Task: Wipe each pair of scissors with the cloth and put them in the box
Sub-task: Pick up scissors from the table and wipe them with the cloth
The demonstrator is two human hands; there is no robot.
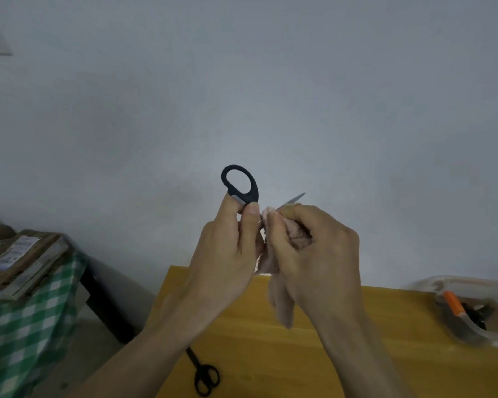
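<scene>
Small black scissors (203,374) lie at the near edge of a yellow wooden table (357,340). Above it, a person's left hand (227,254) pinches a pair of black-handled scissors (240,185) just below the handle loop, held upright, while the right hand (314,254) grips a pale pink cloth (282,305) bunched around the blade, whose tip pokes out past the fingers. At the table's right edge sits a clear plastic box (472,285) holding orange- and black-handled tools. Left, cardboard parcels (20,259) rest on a green checked cloth (29,326), before a plain grey wall (242,81).
</scene>
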